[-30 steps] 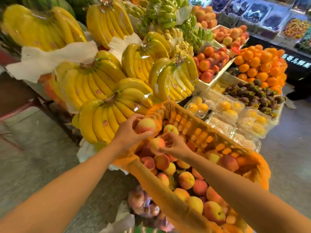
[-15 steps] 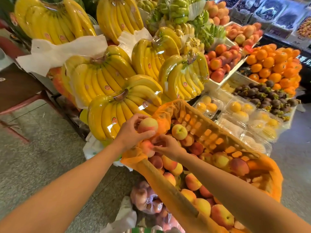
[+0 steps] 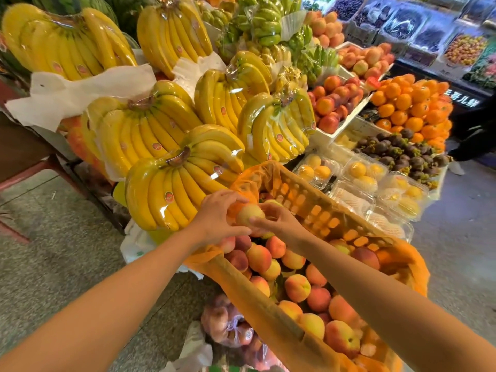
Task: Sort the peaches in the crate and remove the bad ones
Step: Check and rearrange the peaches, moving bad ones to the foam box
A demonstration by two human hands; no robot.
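An orange plastic crate [image 3: 326, 214] lined with orange film stands tilted in front of me, filled with several yellow-red peaches [image 3: 296, 287]. At its far left corner, just above the pile, both hands meet around one pale yellow-pink peach [image 3: 249, 214]. My left hand [image 3: 216, 220] cups it from the left, fingers over the top and thumb below. My right hand [image 3: 280, 222] closes on it from the right. Whether my right hand also hides a second peach under its palm cannot be told.
Wrapped banana bunches [image 3: 174, 189] press against the crate's left side. Clear boxes of yellow fruit [image 3: 359, 175] sit just behind it, with mangosteens [image 3: 402, 153] and oranges [image 3: 413, 103] beyond. A clear bag of peaches [image 3: 228, 326] lies on the floor below the crate's near wall.
The two hands have closed in on each other. The peach my left hand held up alone now sits between both hands, a little lower and nearer the crate corner.
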